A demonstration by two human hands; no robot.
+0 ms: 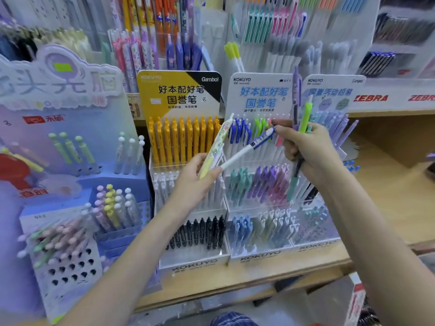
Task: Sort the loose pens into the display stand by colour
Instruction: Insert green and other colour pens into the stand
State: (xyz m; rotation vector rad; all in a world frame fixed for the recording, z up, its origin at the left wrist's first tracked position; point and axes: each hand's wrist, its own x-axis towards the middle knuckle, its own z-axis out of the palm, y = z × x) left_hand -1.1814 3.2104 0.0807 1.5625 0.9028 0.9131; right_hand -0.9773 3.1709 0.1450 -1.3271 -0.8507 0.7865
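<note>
Nearest the camera, two bare forearms reach up from the bottom edge toward the white KOKUYO display stand [259,256], which sits on a wooden shelf [388,184] and serves here as the landmark. Left of the stand is a yellow-headed stand [179,95] with orange pens above and black pens below; further left again, a lilac display [58,137] holds pastel pens.

The left hand [195,180] hovers in front of the seam between the yellow-headed stand and the KOKUYO stand. Its fingers are curled round a pale yellow patterned pen [215,149] and also pinch the lower end of a white pen with a blue clip [249,149]. The right hand [308,147] is in front of the stand's upper right, curled round a small bundle: a purple pen [296,95], a lime green pen [306,116] and a teal pen [293,187], while its thumb and forefinger nip the blue clip end of the white pen.

So the white pen bridges both hands, its long axis slanting from low left to high right across the face of the stand. Its blue clip lies just beside the stand's top tier row of blue-clipped pens [239,131], which is just up and left of the right hand. By my judgement the right hand is nearer that slot, and the pen would need tilting upright, clip uppermost, before dropping in.
</note>
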